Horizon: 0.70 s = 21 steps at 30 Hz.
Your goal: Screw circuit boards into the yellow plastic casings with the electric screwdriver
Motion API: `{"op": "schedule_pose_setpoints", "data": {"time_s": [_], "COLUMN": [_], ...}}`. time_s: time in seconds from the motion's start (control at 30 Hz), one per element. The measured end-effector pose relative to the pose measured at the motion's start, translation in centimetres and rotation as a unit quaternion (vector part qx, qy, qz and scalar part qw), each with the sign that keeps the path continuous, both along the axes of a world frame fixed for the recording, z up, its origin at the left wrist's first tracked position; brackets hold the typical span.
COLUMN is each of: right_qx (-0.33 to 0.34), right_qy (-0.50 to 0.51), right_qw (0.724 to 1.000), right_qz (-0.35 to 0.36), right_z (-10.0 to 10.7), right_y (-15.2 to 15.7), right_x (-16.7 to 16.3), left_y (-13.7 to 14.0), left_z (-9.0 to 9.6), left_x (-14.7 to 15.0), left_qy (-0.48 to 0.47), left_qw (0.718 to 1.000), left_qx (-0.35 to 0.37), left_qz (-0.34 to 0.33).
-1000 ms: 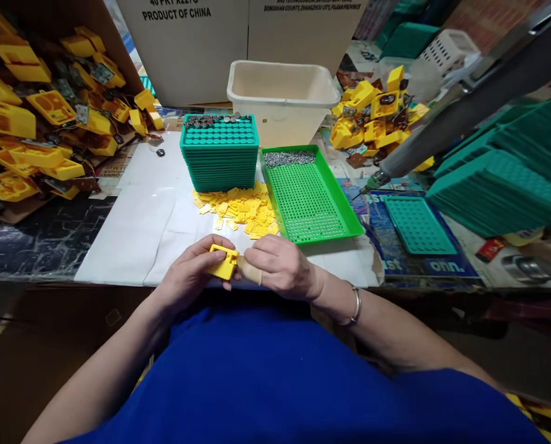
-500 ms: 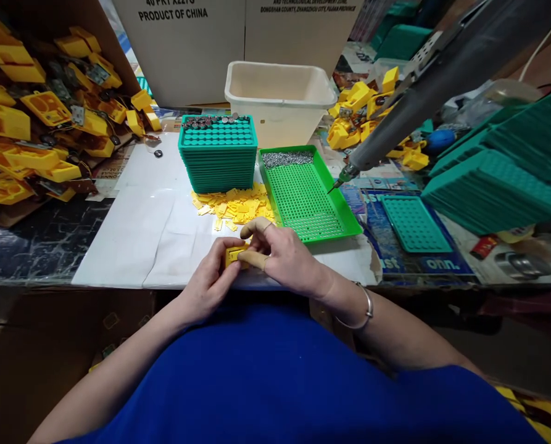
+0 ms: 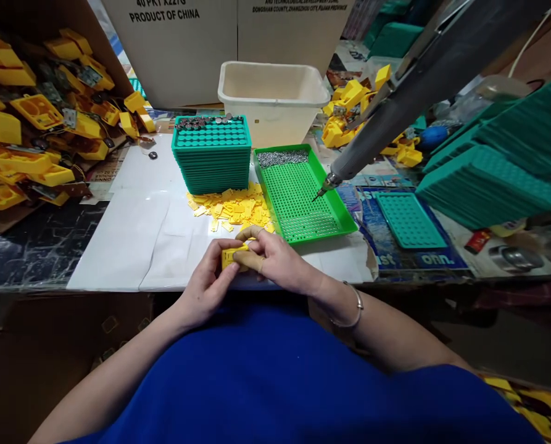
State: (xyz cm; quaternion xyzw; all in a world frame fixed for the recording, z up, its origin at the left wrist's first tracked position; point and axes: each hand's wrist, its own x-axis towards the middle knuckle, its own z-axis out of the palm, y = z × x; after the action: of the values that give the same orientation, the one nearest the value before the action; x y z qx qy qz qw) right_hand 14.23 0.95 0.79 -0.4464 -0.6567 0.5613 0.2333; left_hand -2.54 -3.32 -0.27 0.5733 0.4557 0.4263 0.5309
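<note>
Near the table's front edge, my left hand [image 3: 209, 275] grips a small yellow plastic housing [image 3: 229, 256] between thumb and fingers. My right hand [image 3: 275, 259], with tan covers on its thumb and forefinger, closes on the same housing from the right; its fingertips hide part of it. Just beyond lies a heap of flat yellow plastic pieces [image 3: 240, 209]. A green perforated tray [image 3: 298, 191] holds many small metal screws [image 3: 282, 158] at its far end. The tip of a power screwdriver [image 3: 344, 166] hangs over this tray.
A stack of teal trays [image 3: 211, 160] with dark round parts on top stands behind the heap, before a white bin [image 3: 275, 111]. Yellow housings fill a carton [image 3: 113, 61] at left. More teal trays [image 3: 492, 172] and a flat teal tray [image 3: 411, 219] are at right.
My right fingers have come down onto the yellow housing and now press against it. The screwdriver has shifted a little left over the green tray. The whole view has moved slightly.
</note>
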Motion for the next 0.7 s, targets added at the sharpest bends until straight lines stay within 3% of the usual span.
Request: {"op": "schedule_pose_setpoints", "data": {"time_s": [0.07, 0.13, 0.3, 0.5, 0.6, 0.7], "right_qx": [-0.049, -0.043, 0.086, 0.123, 0.186, 0.273], "right_qy": [0.020, 0.020, -0.047, -0.131, -0.175, -0.108], "right_qw": [0.999, 0.999, 0.994, 0.983, 0.967, 0.951], "right_qz": [0.012, 0.004, -0.042, -0.027, -0.004, -0.095], "right_z": [0.2, 0.3, -0.3, -0.2, 0.7, 2.3], "right_y": [0.2, 0.3, 0.1, 0.3, -0.7, -1.7], "right_x": [0.3, 0.3, -0.1, -0.5, 0.4, 3.5], "left_y": [0.0, 0.1, 0.3, 0.3, 0.2, 0.4], "left_z": [-0.1, -0.1, -0.1, -0.3, -0.1, 0.2], "left_x": [0.0, 0.1, 0.2, 0.1, 0.2, 0.5], "left_qy": [0.000, 0.002, 0.005, 0.007, -0.051, -0.151], "left_qw": [1.000, 1.000, 1.000, 1.000, 0.997, 0.979], "left_qx": [-0.006, -0.005, 0.013, -0.002, -0.048, -0.129], "left_qz": [-0.007, -0.004, 0.002, -0.008, -0.022, -0.033]}}
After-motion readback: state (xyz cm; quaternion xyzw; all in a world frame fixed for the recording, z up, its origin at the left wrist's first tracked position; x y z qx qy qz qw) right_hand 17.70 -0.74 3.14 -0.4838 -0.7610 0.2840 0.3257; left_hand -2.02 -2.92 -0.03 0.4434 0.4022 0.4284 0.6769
